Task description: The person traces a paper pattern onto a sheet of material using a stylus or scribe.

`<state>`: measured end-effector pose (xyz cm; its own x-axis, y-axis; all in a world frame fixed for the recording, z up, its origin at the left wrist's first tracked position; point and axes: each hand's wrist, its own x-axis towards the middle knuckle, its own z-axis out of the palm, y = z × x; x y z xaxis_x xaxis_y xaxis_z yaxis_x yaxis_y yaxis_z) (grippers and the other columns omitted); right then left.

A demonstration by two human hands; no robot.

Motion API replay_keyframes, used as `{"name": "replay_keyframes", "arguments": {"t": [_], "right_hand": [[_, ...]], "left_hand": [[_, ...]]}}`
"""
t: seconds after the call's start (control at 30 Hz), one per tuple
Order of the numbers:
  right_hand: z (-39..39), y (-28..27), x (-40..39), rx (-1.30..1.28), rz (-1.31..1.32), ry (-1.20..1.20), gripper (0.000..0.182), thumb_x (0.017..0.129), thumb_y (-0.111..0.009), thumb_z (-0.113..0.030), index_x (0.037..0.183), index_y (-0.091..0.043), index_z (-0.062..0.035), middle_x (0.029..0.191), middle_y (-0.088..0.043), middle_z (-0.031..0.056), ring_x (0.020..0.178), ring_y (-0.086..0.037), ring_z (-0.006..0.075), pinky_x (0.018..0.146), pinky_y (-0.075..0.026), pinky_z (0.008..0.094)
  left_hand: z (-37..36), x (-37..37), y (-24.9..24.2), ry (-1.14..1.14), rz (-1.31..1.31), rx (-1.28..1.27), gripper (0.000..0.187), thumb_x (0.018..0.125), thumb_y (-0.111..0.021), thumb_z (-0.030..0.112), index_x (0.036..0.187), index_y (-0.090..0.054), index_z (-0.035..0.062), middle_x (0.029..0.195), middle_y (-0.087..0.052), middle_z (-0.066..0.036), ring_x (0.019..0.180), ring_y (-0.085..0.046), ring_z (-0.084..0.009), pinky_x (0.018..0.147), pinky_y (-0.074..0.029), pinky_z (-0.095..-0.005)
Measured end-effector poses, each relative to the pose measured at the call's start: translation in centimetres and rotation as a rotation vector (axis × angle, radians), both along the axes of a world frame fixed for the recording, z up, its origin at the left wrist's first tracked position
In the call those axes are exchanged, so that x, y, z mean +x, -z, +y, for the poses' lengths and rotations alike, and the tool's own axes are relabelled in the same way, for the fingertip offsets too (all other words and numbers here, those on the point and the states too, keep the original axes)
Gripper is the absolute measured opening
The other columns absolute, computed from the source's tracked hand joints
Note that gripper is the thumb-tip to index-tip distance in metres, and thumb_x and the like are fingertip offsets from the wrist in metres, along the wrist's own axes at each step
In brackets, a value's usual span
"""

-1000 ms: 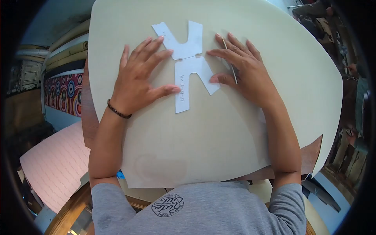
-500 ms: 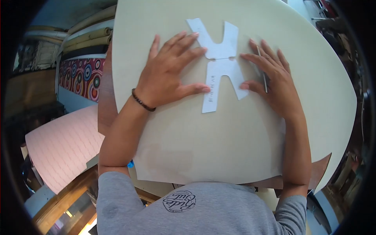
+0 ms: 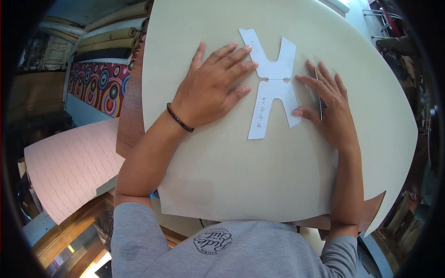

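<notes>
A white X-shaped paper pattern (image 3: 272,85) with handwritten marks lies flat on a large cream sheet (image 3: 259,171). My left hand (image 3: 214,88) rests flat on the sheet with its fingers spread, the fingertips touching the pattern's left edge. A dark bead bracelet is on that wrist. My right hand (image 3: 328,105) lies flat at the pattern's right side, its thumb touching the lower right leg. A thin metal tool (image 3: 318,92) is tucked between the fingers of my right hand.
The cream sheet covers a brown board (image 3: 130,116) underneath. A pink lined sheet (image 3: 69,162) lies lower left. Rolls of material (image 3: 111,37) and a patterned red fabric (image 3: 99,88) are stacked at upper left. Metal chair frames (image 3: 384,18) stand at upper right.
My left thumb has drawn back off the pattern's left leg, toward my palm. The view has shifted, so everything sits further right in the picture.
</notes>
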<state>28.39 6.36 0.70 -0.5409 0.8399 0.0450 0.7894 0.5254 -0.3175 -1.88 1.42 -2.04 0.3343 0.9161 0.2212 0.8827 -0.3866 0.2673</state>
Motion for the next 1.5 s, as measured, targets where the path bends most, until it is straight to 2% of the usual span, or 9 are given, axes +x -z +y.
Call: {"name": "replay_keyframes", "arguments": {"t": [0.27, 0.53, 1.03, 1.1, 1.17, 1.23, 1.27, 1.4, 1.5], "right_hand": [[0.0, 0.3, 0.2, 0.009, 0.010, -0.009, 0.079, 0.069, -0.082, -0.058, 0.142, -0.069, -0.0300, 0.164, -0.053, -0.0024, 0.160, -0.036, 0.0247, 0.135, -0.020, 0.0493], [0.1, 0.5, 0.2, 0.021, 0.023, -0.025, 0.074, 0.074, -0.083, -0.055, 0.142, -0.069, -0.0279, 0.164, -0.052, -0.0001, 0.159, -0.036, 0.0268, 0.135, -0.020, 0.0507], [0.2, -0.7, 0.5, -0.065, 0.049, -0.046, 0.073, 0.079, -0.087, -0.046, 0.145, -0.065, -0.0225, 0.166, -0.050, 0.0017, 0.162, -0.031, 0.0277, 0.134, -0.017, 0.0520], [0.4, -0.9, 0.7, -0.036, 0.073, -0.068, 0.064, 0.090, -0.084, -0.036, 0.147, -0.063, -0.0160, 0.162, -0.055, 0.0073, 0.160, -0.036, 0.0289, 0.132, -0.024, 0.0505], [1.4, 0.1, 2.0, -0.163, 0.583, 0.093, 0.049, 0.104, -0.072, -0.028, 0.148, -0.060, -0.0079, 0.153, -0.064, 0.0117, 0.151, -0.051, 0.0279, 0.128, -0.034, 0.0448], [2.0, -2.1, 1.7, -0.153, 0.748, 0.343, 0.036, 0.113, -0.056, -0.020, 0.143, -0.061, -0.0014, 0.144, -0.069, 0.0159, 0.137, -0.063, 0.0243, 0.121, -0.042, 0.0388], [2.6, -1.8, 2.5, 0.011, 0.737, 0.245, 0.033, 0.115, -0.051, -0.021, 0.137, -0.062, 0.0004, 0.134, -0.073, 0.0147, 0.123, -0.068, 0.0204, 0.112, -0.050, 0.0369], [-0.5, -3.6, -1.1, -0.249, 0.734, 0.125, 0.012, 0.108, -0.059, -0.005, 0.113, -0.067, 0.0025, 0.106, -0.071, 0.0096, 0.101, -0.072, 0.0180, 0.086, -0.057, 0.0340], [-3.6, -5.3, -3.8, -0.319, 0.471, -0.228, 0.009, 0.101, -0.069, -0.003, 0.109, -0.070, 0.0001, 0.092, -0.073, 0.0146, 0.085, -0.074, 0.0316, 0.076, -0.058, 0.0367]], "left_hand": [[-0.2, 0.0, -0.3, 0.013, -0.002, 0.009, 0.053, 0.099, -0.071, 0.051, 0.145, -0.064, 0.0247, 0.165, -0.051, -0.001, 0.156, -0.041, -0.0280, 0.129, -0.018, -0.0664], [-0.1, 0.0, -0.4, 0.030, 0.021, 0.043, 0.094, 0.072, -0.080, 0.080, 0.145, -0.063, 0.0239, 0.164, -0.051, -0.003, 0.155, -0.043, -0.0290, 0.128, -0.021, -0.0679], [-0.3, 0.2, -1.1, 0.036, -0.004, -0.006, 0.092, 0.076, -0.081, 0.074, 0.148, -0.062, 0.0194, 0.165, -0.050, -0.007, 0.155, -0.041, -0.0305, 0.127, -0.019, -0.0687], [-0.5, 0.3, -1.3, 0.029, 0.005, 0.014, 0.088, 0.080, -0.080, 0.072, 0.147, -0.062, 0.0183, 0.164, -0.050, -0.009, 0.155, -0.041, -0.0312, 0.127, -0.019, -0.0696], [-0.7, 0.5, -1.2, 0.030, -0.007, -0.011, 0.086, 0.081, -0.078, 0.071, 0.147, -0.062, 0.0175, 0.164, -0.050, -0.009, 0.156, -0.040, -0.0317, 0.127, -0.018, -0.0696], [-0.8, 0.6, -1.2, 0.021, -0.008, -0.014, 0.086, 0.082, -0.078, 0.071, 0.148, -0.061, 0.0171, 0.164, -0.050, -0.009, 0.156, -0.039, -0.0314, 0.127, -0.019, -0.0698], [-0.8, 0.6, -1.0, 0.023, -0.013, -0.007, 0.086, 0.082, -0.078, 0.070, 0.148, -0.061, 0.0172, 0.164, -0.050, -0.009, 0.157, -0.039, -0.0312, 0.127, -0.019, -0.0699], [-0.7, 0.6, -0.8, 0.022, 0.005, -0.008, 0.085, 0.083, -0.077, 0.070, 0.148, -0.061, 0.0181, 0.167, -0.047, -0.009, 0.157, -0.038, -0.0308, 0.127, -0.020, -0.0700], [-0.6, 0.6, -0.6, 0.011, 0.014, 0.008, 0.083, 0.085, -0.076, 0.070, 0.148, -0.061, 0.0193, 0.168, -0.046, -0.009, 0.157, -0.038, -0.0309, 0.127, -0.020, -0.0699]]}}
